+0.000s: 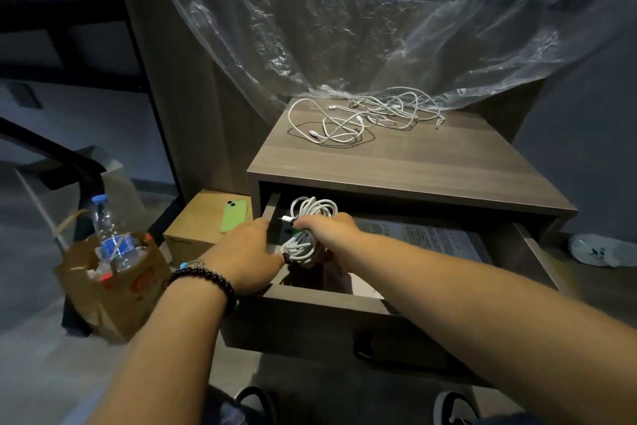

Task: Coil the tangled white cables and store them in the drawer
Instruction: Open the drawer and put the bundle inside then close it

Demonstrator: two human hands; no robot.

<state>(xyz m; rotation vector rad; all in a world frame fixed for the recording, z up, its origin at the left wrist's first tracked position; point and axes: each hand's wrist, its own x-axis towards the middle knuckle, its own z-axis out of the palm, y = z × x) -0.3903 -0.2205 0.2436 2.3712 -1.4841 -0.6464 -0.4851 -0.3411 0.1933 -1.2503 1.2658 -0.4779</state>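
My right hand [329, 230] grips a coiled white cable [310, 214] around its middle, held over the left part of the open drawer [320, 297]. Loops stick out above and below the fist. My left hand [243, 252] rests on the drawer's left front corner, fingers curled over the edge beside the coil. A tangle of white cables [365, 116] lies at the back of the nightstand top [396, 162].
Printed papers [424, 235] lie inside the drawer. A cardboard box [196, 221] with a green phone [234, 216] stands left of the nightstand. A paper bag [113, 286] with a water bottle [110, 235] sits further left. Clear plastic sheeting [344, 28] hangs behind.
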